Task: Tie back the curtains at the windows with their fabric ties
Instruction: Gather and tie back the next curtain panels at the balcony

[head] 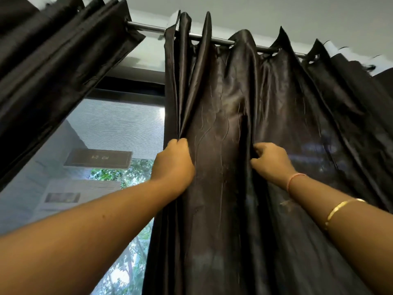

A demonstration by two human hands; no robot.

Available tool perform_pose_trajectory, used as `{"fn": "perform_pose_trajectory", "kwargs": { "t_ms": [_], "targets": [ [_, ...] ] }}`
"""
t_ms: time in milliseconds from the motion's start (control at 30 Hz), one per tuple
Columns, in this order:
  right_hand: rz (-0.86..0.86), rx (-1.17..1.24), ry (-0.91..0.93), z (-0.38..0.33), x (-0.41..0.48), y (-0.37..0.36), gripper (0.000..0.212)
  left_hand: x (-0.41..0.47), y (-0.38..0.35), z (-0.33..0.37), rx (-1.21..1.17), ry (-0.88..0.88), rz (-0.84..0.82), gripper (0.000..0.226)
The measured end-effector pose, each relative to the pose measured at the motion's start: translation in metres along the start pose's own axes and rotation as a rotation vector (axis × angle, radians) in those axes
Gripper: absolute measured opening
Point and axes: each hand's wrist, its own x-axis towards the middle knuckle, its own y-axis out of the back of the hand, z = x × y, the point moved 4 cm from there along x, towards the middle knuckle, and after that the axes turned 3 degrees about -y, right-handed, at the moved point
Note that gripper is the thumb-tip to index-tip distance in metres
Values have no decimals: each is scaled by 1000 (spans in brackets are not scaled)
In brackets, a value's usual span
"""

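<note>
Head view, tilted up toward a dark brown, glossy satin curtain panel [223,107] hung on a slim silver metal rod [146,26] and filling the frame from 12 through 5 o'clock. Gripped at its leading edge, near centre, by the left hand [173,162], fingers clenched round a bundle of pleats. Pinched just toward 3 o'clock by the right hand [271,161], fingers curled into a further fold. Judged as gathering, an early step: pleats only partly bunched, most of the panel spread wide toward 3 o'clock. No fabric tie in sight, so wrapping and fastening left to do. At 10 o'clock, a second dark pleated curtain [53,60], bunched and slanting; impossible to tell whether tied. Between the two, at 8 o'clock, a screened grey window pane [110,128].
</note>
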Motion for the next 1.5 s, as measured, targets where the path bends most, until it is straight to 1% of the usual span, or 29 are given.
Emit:
{"fn": "perform_pose_trajectory", "kwargs": {
  "t_ms": [33,133,200,267,300,400,433,500,533,600,633,667,700,800,833,933,1033,1100,1133,1200,1267,1300,1333,1367,1400,1433,1467,1500],
  "targets": [
    [-22,6,70,-19,-2,-6,6,-1,2,-7,41,-1,-12,41],
    [-62,35,255,-88,-9,-26,24,0,11,-29,140,-2,-47,36],
    [-59,67,361,-138,-18,-42,30,2,23,-47,72,88,-47,26],
    [-57,132,434,-183,-27,-56,32,4,39,-68,14,180,-13,19],
    [-59,163,453,-199,-29,-60,34,5,46,-74,29,163,3,18],
    [-93,277,451,-229,-30,-69,35,2,67,-91,156,20,57,18],
    [-112,315,444,-234,-31,-72,32,-1,73,-95,113,-3,83,22],
    [-167,399,450,-236,-33,-81,16,-5,78,-100,-58,-41,104,38],
    [-192,442,449,-235,-35,-85,12,-6,79,-99,-124,-45,98,48],
    [-230,540,422,-227,-36,-89,34,-6,77,-99,-205,29,46,68],
    [-242,590,395,-220,-37,-89,44,-5,75,-98,-243,85,23,72],
    [-252,636,365,-214,-37,-88,51,-4,73,-96,-259,124,-2,72],
    [-263,679,342,-207,-38,-87,54,-3,71,-92,-245,136,-32,66],
    [-272,750,333,-188,-43,-78,54,-5,62,-72,-154,59,-82,31],
    [-277,757,324,-182,-46,-75,54,-5,59,-66,-132,33,-95,26],
    [-335,769,303,-165,-53,-68,49,-8,47,-53,-146,-10,-142,23],
    [-419,748,237,-154,-58,-63,30,-12,36,-45,-213,-57,-148,14],
    [-421,697,183,-146,-57,-59,19,-15,30,-42,-270,-67,-102,14],
    [-415,671,161,-143,-55,-58,18,-16,28,-41,-285,-71,-69,18],
    [-427,646,109,-138,-54,-56,25,-19,27,-39,-271,-77,-25,23],
    [-477,683,59,-135,-54,-55,27,-21,27,-40,-207,-78,-6,20],
    [-454,683,60,-133,-53,-53,27,-21,27,-42,-176,-67,-1,18],
    [-366,602,107,-130,-49,-48,27,-21,28,-43,-156,-47,1,15],
    [-229,429,188,-126,-46,-42,27,-21,30,-43,-144,-29,3,15],
    [-75,216,272,-122,-43,-34,27,-21,31,-43,-137,-22,1,20],
    [67,4,337,-119,-42,-25,27,-22,31,-42,-127,-28,-7,34],
    [176,-175,379,-115,-41,-18,28,-22,31,-40,-125,-48,-23,58],
    [263,-298,405,-110,-40,-11,30,-23,31,-38,-131,-87,-40,78]
  ]
}}
